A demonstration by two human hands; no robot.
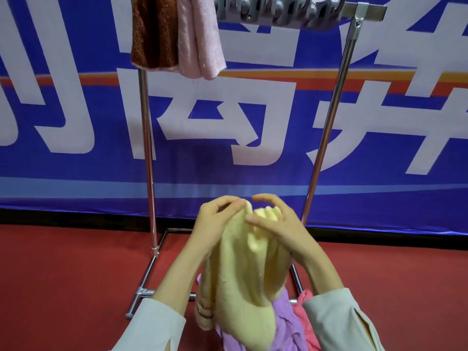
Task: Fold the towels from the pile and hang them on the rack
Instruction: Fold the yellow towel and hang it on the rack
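Head view: left hand [217, 220] and right hand [277, 225] are pinching a bunched pale-yellow terry towel [240, 277]; loose grips are risking crooked folding.

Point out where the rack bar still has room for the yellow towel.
Little bare bar shows: only the stub right of the right post. The brown towel, pink towel and grey clips crowd the rest. The gap between the posts below them is open.

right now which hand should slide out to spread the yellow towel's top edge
Likely right: the left hand pinches the yellow towel at its top corner, an anchor; the right hand holds the bunched edge beside it.
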